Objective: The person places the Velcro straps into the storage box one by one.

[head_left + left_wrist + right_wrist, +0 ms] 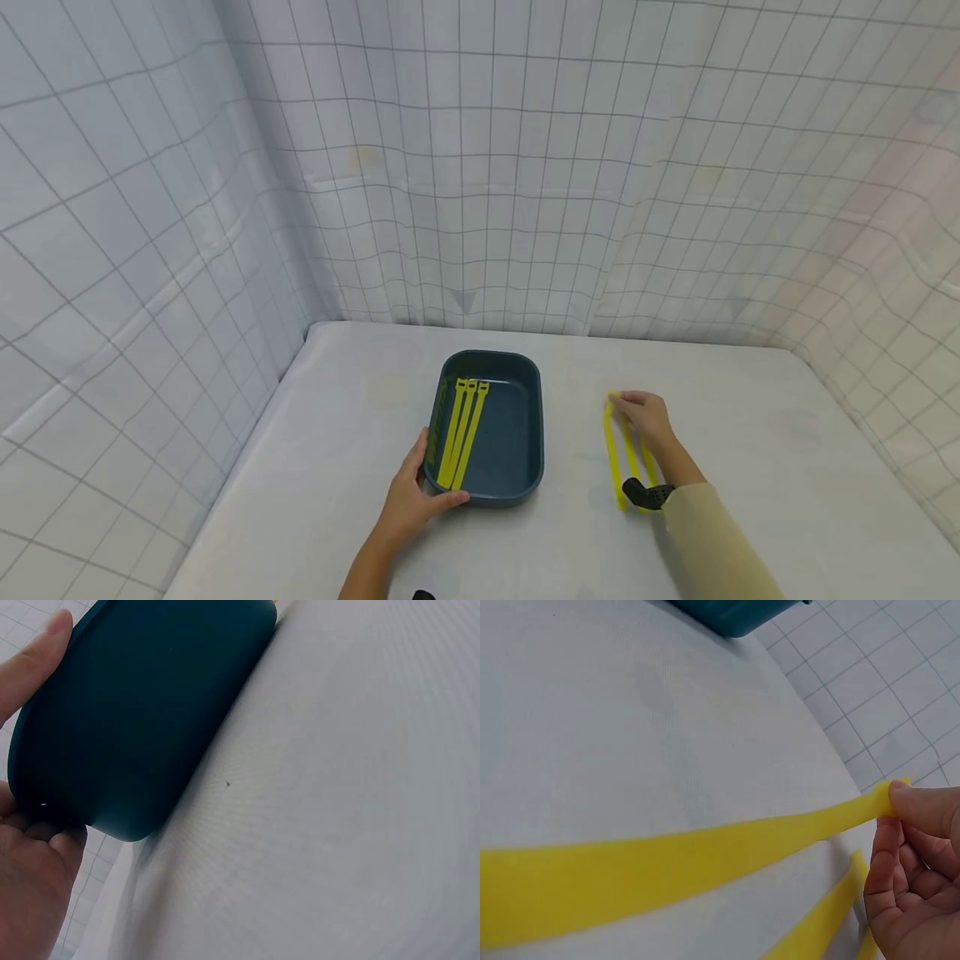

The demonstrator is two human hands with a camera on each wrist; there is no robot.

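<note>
A dark teal rectangular tray (513, 433) stands on the white table, with several yellow cable straps (468, 435) lying lengthwise along its left side, slotted heads at the far end. My left hand (408, 507) grips the tray's near-left corner, thumb at the near rim and fingers along the left wall. To the right of the tray, my right hand (647, 415) pinches the far end of a yellow cable strap (652, 877) between thumb and fingers. That end is raised off the table. More yellow straps (817, 922) lie beneath this hand, partly hidden by the wrist.
White cloth covers the table (360, 375). Grid-patterned white curtains (480, 192) hang behind it and at both sides. A black wrist device (647, 494) sits at the right sleeve's cuff and covers part of the straps.
</note>
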